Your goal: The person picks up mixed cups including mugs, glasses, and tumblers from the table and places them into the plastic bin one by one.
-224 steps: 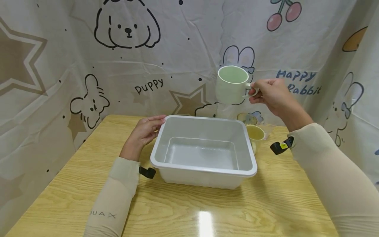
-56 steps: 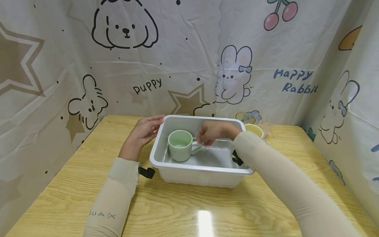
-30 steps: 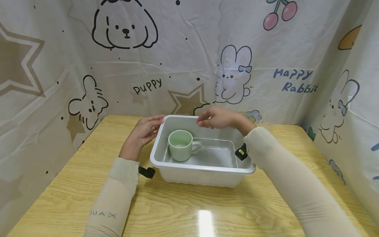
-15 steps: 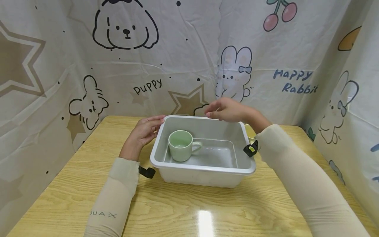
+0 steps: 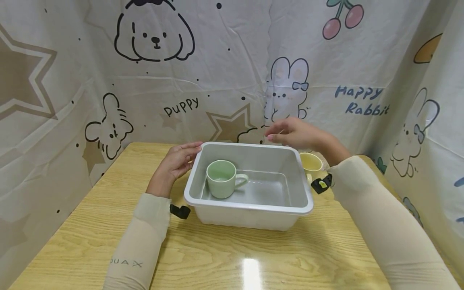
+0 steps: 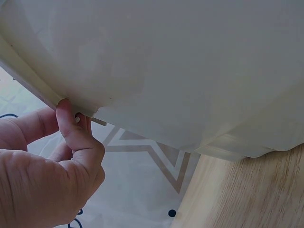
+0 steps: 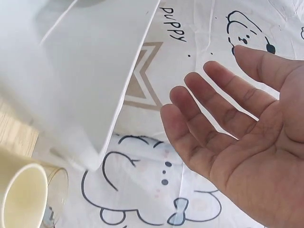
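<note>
A pale grey plastic basin [image 5: 250,207] stands on the table, with a light green mug [image 5: 221,183] upright inside its left part, handle toward the right. At the basin's far left corner my left hand [image 5: 175,161] grips the rim; in the left wrist view its thumb and fingers [image 6: 71,126] pinch the edge. My right hand [image 5: 299,133] hovers above the basin's far right corner, holding nothing. The right wrist view shows that palm [image 7: 251,142] with its fingers loosely spread. Just right of the basin is a yellow mug [image 5: 311,162], its lower part largely hidden.
Beside the yellow mug, a clear glass [image 7: 58,194] shows in the right wrist view. The wooden table [image 5: 203,257] ends at a patterned cloth [image 5: 232,52] hanging behind and at both sides.
The green mug, earlier held by its handle above the basin's right side, now stands inside. My right hand has let go of it and moved up and right. The left hand stays at the rim.
</note>
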`<state>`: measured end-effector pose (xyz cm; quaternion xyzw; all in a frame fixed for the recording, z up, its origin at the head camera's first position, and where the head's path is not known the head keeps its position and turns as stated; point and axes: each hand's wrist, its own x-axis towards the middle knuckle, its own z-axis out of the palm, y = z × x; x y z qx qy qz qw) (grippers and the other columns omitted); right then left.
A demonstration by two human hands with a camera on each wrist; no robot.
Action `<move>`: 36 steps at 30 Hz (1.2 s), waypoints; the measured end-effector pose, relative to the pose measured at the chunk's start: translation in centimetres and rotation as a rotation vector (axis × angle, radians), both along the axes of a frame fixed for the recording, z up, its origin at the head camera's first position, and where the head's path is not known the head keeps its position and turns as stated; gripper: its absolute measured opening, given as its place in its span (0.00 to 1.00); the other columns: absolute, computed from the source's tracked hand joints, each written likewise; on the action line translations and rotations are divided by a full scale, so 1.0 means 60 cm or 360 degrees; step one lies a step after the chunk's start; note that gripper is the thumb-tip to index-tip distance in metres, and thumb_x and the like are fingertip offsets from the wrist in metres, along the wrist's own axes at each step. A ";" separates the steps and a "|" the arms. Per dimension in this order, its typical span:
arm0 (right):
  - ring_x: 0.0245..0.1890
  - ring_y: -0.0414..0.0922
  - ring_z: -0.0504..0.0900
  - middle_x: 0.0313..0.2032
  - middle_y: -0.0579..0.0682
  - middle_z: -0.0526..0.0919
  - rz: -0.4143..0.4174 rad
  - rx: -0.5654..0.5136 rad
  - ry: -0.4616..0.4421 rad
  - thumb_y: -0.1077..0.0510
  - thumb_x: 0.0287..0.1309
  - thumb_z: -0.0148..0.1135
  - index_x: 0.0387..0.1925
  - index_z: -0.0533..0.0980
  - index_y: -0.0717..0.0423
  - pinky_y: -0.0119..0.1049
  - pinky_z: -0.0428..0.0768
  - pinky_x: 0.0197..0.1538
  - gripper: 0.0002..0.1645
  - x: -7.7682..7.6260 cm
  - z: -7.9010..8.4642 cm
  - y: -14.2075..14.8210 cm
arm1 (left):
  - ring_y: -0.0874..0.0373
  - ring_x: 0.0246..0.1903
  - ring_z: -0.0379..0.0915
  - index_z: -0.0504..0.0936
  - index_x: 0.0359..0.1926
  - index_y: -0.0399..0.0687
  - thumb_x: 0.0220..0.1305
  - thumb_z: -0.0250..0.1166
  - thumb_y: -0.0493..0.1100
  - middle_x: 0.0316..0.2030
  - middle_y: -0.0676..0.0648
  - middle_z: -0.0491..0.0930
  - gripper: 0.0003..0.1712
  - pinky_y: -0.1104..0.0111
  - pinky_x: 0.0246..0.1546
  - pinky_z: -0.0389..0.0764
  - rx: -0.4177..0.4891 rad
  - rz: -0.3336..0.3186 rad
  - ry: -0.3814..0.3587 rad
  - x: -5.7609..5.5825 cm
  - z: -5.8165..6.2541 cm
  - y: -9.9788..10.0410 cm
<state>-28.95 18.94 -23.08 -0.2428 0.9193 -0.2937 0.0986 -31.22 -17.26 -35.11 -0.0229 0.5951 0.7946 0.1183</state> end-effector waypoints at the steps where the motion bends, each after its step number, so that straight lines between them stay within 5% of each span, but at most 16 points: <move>1: 0.56 0.55 0.82 0.59 0.56 0.82 0.0001 -0.0009 0.0002 0.52 0.75 0.59 0.59 0.80 0.57 0.54 0.81 0.58 0.19 0.002 0.000 0.004 | 0.59 0.43 0.77 0.72 0.69 0.34 0.72 0.64 0.35 0.46 0.49 0.81 0.27 0.73 0.41 0.84 -0.0003 -0.0001 -0.0003 0.000 0.000 0.000; 12: 0.57 0.57 0.81 0.57 0.57 0.83 -0.0064 -0.0054 0.0033 0.51 0.76 0.58 0.60 0.79 0.59 0.56 0.81 0.58 0.21 0.024 -0.017 0.059 | 0.60 0.41 0.77 0.73 0.68 0.34 0.72 0.64 0.35 0.44 0.49 0.82 0.26 0.73 0.39 0.84 0.0003 0.0000 -0.0003 0.001 0.000 0.001; 19: 0.58 0.57 0.81 0.57 0.58 0.84 -0.0054 -0.0084 0.0081 0.50 0.76 0.57 0.60 0.79 0.59 0.60 0.79 0.60 0.22 0.044 -0.035 0.101 | 0.60 0.39 0.78 0.82 0.55 0.41 0.71 0.64 0.33 0.43 0.49 0.82 0.13 0.72 0.39 0.85 0.0049 0.0014 0.0001 0.002 0.000 0.003; 36: 0.56 0.60 0.81 0.61 0.62 0.79 -0.0267 -0.0147 0.0024 0.46 0.77 0.54 0.66 0.73 0.60 0.62 0.80 0.57 0.27 0.090 -0.134 0.194 | 0.59 0.39 0.78 0.81 0.57 0.39 0.72 0.64 0.33 0.43 0.48 0.82 0.15 0.72 0.39 0.85 0.0077 0.0004 0.0016 0.000 -0.003 -0.001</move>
